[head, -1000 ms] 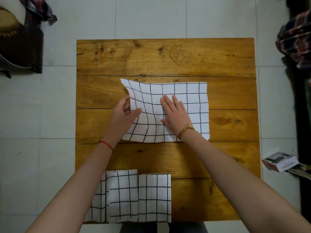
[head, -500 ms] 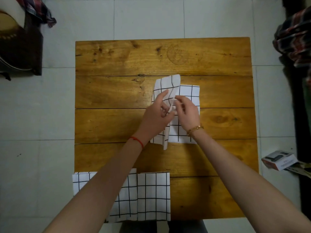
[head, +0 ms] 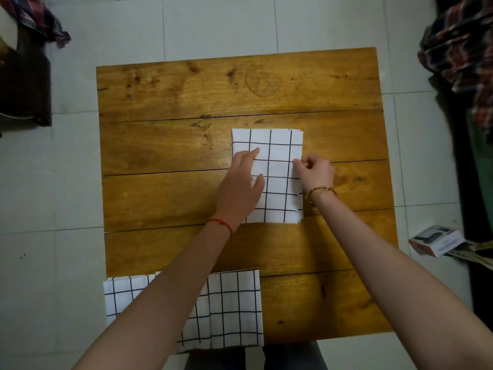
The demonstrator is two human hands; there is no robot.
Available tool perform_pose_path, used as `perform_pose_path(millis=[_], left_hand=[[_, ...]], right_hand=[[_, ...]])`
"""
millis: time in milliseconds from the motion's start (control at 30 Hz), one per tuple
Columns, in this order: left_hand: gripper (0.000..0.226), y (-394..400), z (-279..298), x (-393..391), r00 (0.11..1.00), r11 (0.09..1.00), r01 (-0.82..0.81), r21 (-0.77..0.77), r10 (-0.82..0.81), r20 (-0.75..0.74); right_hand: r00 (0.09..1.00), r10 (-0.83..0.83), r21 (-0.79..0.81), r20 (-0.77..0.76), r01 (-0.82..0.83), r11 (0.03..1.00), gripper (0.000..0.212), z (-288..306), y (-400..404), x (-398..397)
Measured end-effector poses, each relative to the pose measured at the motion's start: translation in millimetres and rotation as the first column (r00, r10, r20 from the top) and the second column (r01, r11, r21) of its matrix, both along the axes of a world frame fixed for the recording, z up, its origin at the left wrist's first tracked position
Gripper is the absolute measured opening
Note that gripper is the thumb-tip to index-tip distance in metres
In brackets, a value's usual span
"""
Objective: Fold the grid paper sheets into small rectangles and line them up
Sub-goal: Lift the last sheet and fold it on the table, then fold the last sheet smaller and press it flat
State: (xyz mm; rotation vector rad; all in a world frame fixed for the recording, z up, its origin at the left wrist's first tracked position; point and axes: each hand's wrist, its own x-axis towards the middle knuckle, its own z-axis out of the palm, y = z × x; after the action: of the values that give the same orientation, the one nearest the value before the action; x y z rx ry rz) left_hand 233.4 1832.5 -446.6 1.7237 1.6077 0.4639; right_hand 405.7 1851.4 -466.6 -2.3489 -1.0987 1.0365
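A white sheet with a black grid [head: 277, 166] lies folded in half as an upright rectangle in the middle of the wooden table [head: 165, 145]. My left hand [head: 241, 186] rests flat on its left side, fingers spread. My right hand [head: 314, 170] pinches the sheet's right edge between thumb and fingers. Folded grid rectangles [head: 234, 308] lie side by side at the table's near edge, partly hidden under my left forearm.
A small printed box [head: 436, 240] lies on the tiled floor to the right of the table. Checked cloth [head: 464, 46] hangs at the far right, and a dark bag [head: 25, 84] with more cloth sits at the far left.
The open sheet was folded over from left to right and now lies flat as a half-width rectangle. My left hand came down flat on it; my right hand moved to its right edge.
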Motion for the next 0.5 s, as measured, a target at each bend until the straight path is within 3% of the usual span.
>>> perform_pose_path(millis=[133,267,367,500], left_hand=[[0.058,3,-15,-25,0.968,0.993,0.111,0.033,-0.101,-0.23],[0.071,-1,-24,-36,0.844,0.955,0.286,-0.074,-0.288,-0.453],[0.075,-5,-30,-38,0.772,0.925,0.328,-0.191,-0.379,-0.511],[0.076,-9,-32,-37,0.764,0.92,0.318,-0.228,-0.391,-0.512]], right_hand=[[0.995,0.058,-0.012,0.077,-0.057,0.998,0.011,-6,6,4],[0.988,0.13,-0.078,0.082,-0.124,0.989,0.014,-9,12,6],[0.983,0.155,-0.096,0.099,-0.146,0.985,0.014,-14,15,8],[0.96,0.163,-0.067,0.23,-0.151,0.986,0.022,-11,13,4]])
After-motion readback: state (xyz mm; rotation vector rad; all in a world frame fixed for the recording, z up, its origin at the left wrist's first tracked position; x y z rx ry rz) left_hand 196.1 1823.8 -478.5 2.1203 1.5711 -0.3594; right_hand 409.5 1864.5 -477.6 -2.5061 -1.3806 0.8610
